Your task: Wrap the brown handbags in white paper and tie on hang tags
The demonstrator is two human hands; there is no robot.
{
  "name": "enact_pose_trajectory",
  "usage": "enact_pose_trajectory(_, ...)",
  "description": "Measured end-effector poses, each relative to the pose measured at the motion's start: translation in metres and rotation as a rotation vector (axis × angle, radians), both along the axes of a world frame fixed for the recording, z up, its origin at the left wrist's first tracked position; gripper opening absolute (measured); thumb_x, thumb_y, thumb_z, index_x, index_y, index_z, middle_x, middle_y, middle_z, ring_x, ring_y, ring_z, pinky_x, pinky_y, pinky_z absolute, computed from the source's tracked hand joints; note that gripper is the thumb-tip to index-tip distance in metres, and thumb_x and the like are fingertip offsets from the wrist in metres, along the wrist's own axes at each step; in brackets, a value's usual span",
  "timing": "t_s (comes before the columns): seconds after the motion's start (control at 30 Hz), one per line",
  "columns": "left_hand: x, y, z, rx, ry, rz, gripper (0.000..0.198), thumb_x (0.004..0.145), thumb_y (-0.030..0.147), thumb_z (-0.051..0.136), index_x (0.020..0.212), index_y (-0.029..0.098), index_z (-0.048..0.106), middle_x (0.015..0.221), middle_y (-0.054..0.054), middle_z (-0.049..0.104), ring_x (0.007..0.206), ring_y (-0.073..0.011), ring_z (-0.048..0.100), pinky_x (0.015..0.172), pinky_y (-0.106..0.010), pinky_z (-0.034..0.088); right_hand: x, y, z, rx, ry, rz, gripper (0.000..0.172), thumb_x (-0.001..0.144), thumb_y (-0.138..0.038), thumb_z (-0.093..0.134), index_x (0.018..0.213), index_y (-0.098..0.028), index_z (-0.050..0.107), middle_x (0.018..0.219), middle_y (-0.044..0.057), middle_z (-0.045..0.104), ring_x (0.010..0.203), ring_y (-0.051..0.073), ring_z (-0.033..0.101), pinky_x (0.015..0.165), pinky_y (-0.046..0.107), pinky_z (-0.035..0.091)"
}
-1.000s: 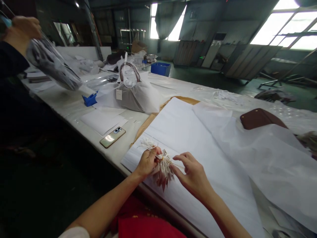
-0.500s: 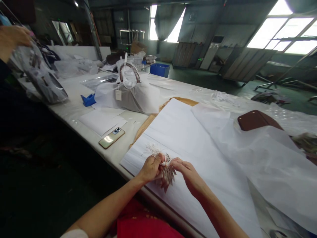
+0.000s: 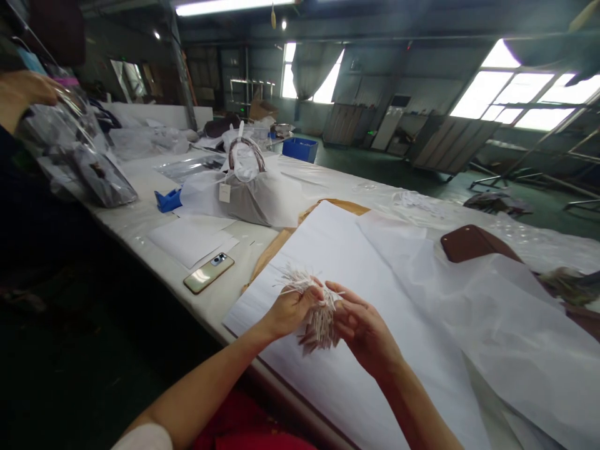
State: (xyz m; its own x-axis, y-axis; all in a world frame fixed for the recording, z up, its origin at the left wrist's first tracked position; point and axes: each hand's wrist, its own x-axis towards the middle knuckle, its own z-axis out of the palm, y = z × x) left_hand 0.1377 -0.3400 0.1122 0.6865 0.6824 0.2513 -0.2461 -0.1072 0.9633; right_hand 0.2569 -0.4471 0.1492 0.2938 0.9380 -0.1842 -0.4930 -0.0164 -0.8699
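Now the left hand (image 3: 293, 310) pinches the tags (image 3: 319, 332); right hand (image 3: 368, 334) half-curled against them, its hold unclear. Slack fingers could tangle strings (image 3: 296, 279)!

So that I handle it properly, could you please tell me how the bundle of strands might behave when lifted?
The bundle is probably light, as its strands look thin. Its upper ends may bend and tangle, since they splay out above the left hand. It seems unlikely to roll far, given its uneven, fanned-out shape.
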Motion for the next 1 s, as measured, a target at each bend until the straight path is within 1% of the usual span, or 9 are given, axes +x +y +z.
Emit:
enact_pose_trajectory(0.07,0.005,0.002,0.013,0.101,-0.004,-0.015,0.017,0.084,0.031,0.06,0.078,0.016,0.066,0.087,-0.006,0.066,0.082,-0.0144,0.06,0.075,-0.022,0.047,0.003,0.002,0.008,0.003,0.011,0.085,0.054,0.074,-0.032,0.069,0.124,-0.018,0.056,0.057,-0.007,0.036,0.047,0.005,0.022,0.043,0.019,0.015)
enact_pose_trajectory(0.13,0.012,0.001,0.018,0.086,0.027,-0.01,0.012,0.081,0.026,0.06,0.076,0.016,0.066,0.079,-0.004,0.064,0.072,-0.0141,0.058,0.064,-0.02,0.048,0.006,0.004,0.011,0.013,0.002,0.171,0.05,0.079,-0.037,0.064,0.125,-0.02,0.055,0.051,-0.007,0.037,0.043,0.006,0.022,0.042,0.019,0.016)
enact_pose_trajectory(0.27,0.025,-0.001,0.001,0.048,0.021,0.041,0.015,0.074,0.024,0.068,0.085,0.015,0.064,0.079,-0.003,0.06,0.073,-0.0147,0.055,0.062,-0.021,0.047,0.016,0.008,-0.003,-0.042,0.043,0.234,0.037,0.086,-0.049,0.057,0.108,-0.019,0.058,0.043,-0.009,0.033,0.04,0.005,0.02,0.041,0.018,0.018)
enact_pose_trajectory(0.47,0.026,0.014,-0.041,-0.141,-0.015,-0.25,0.108,0.054,0.026,0.088,0.141,0.027,0.024,0.13,-0.012,0.041,0.101,-0.0174,0.058,0.091,-0.035,0.046,0.038,0.0,-0.029,-0.096,0.181,0.233,0.05,0.087,-0.061,0.053,0.111,-0.018,0.057,0.043,-0.012,0.027,0.038,0.004,0.01,0.037,0.017,0.009)
enact_pose_trajectory(0.6,0.033,0.03,-0.054,-0.111,0.123,-0.373,0.132,0.052,0.037,0.089,0.151,0.029,0.001,0.143,-0.021,0.032,0.11,-0.0254,0.056,0.093,-0.043,0.046,0.048,-0.012,-0.032,-0.063,0.167,0.295,0.055,0.087,-0.066,0.049,0.109,-0.017,0.06,0.039,-0.012,0.026,0.035,0.004,0.009,0.036,0.017,0.009)
enact_pose_trajectory(0.7,0.042,0.033,-0.055,-0.02,0.15,-0.4,0.118,0.061,0.041,0.083,0.152,0.025,0.009,0.146,-0.021,0.035,0.126,-0.0304,0.045,0.101,-0.047,0.04,0.052,-0.021,-0.032,-0.018,0.178,0.32,0.057,0.086,-0.068,0.047,0.109,-0.017,0.062,0.038,-0.012,0.023,0.034,0.004,0.009,0.036,0.017,0.009)
enact_pose_trajectory(0.8,0.053,0.028,-0.049,0.127,0.138,-0.467,0.094,0.054,0.031,0.086,0.138,0.022,0.046,0.137,-0.016,0.049,0.13,-0.0297,0.041,0.108,-0.044,0.033,0.056,-0.026,-0.034,0.006,0.165,0.354,0.063,0.086,-0.071,0.045,0.109,-0.016,0.063,0.038,-0.012,0.021,0.034,0.004,0.009,0.037,0.018,0.01)
enact_pose_trajectory(0.87,0.061,0.019,-0.041,0.13,0.103,-0.568,0.073,0.053,0.029,0.086,0.122,0.021,0.062,0.12,-0.012,0.061,0.117,-0.0276,0.053,0.102,-0.041,0.04,0.06,-0.027,-0.035,0.009,0.138,0.38,0.068,0.085,-0.073,0.043,0.112,-0.014,0.063,0.038,-0.012,0.021,0.034,0.005,0.01,0.037,0.019,0.01)
enact_pose_trajectory(1.0,0.07,-0.01,-0.02,-0.072,0.166,-0.769,0.041,0.074,0.039,0.07,0.107,0.017,0.067,0.087,-0.009,0.067,0.08,-0.0204,0.063,0.073,-0.033,0.051,0.066,-0.037,-0.032,0.02,0.097,0.419,0.07,0.087,-0.073,0.039,0.112,-0.013,0.062,0.039,-0.011,0.02,0.037,0.006,0.013,0.04,0.019,0.011)
